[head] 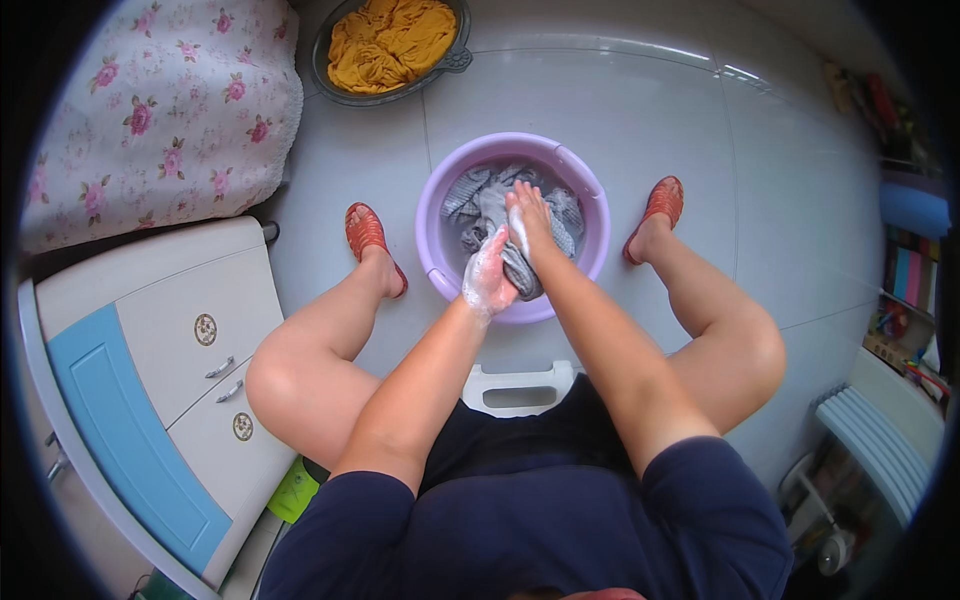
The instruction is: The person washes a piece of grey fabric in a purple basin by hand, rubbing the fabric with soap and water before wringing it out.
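A round purple plastic basin (511, 141) stands on the floor between my feet. Grey patterned cloth (469, 196) lies bunched in it, in water. My left hand (489, 279), covered in suds, is at the near side of the basin against a fold of the cloth. My right hand (529, 221) lies over the cloth with its fingers stretched out and foam along its inner edge. Part of the cloth rises between the two hands. Whether the left fingers close on it is hard to tell, since the palm hides the contact.
Yellow cloth (390, 41) fills a dark oval basin (352, 97) on the tiled floor. At the left are a white and blue cabinet (217, 285) and a flowered cover (165, 112). A white plastic stool (517, 409) is beneath me; shelves (911, 307) stand at the right.
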Motion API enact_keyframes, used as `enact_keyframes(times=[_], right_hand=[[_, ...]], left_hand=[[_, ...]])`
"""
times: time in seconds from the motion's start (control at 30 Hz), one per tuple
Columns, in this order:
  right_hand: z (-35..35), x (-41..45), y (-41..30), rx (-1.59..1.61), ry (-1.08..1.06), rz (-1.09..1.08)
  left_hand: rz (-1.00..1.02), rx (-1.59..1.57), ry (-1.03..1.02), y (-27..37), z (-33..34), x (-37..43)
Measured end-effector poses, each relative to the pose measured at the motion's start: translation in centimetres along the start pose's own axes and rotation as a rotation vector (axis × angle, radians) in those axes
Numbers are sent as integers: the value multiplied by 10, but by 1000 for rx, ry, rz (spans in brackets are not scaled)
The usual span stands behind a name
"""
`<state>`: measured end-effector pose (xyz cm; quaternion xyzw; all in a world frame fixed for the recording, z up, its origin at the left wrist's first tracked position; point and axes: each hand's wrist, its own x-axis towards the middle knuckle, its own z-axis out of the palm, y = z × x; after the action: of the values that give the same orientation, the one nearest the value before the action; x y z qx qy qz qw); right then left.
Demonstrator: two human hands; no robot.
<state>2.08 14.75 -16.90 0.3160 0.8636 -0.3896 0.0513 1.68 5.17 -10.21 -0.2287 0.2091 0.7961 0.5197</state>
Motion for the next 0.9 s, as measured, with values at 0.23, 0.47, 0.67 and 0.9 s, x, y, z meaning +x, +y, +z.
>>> enact_keyframes(times=[0.23,0.47,0.67,0.9], right_hand=[[2,-23,-25,120,-191,-152],[9,-46,-28,239,-288,-179],[10,-61,-38,338,-275,-72],[12,-48,-24,337,-133,-68]], left_hand=[[105,79,90,0,-12,4],[125,124,216,6,-23,-1],[119,177,284,9,-34,-2],[37,168,271,7,-26,1]])
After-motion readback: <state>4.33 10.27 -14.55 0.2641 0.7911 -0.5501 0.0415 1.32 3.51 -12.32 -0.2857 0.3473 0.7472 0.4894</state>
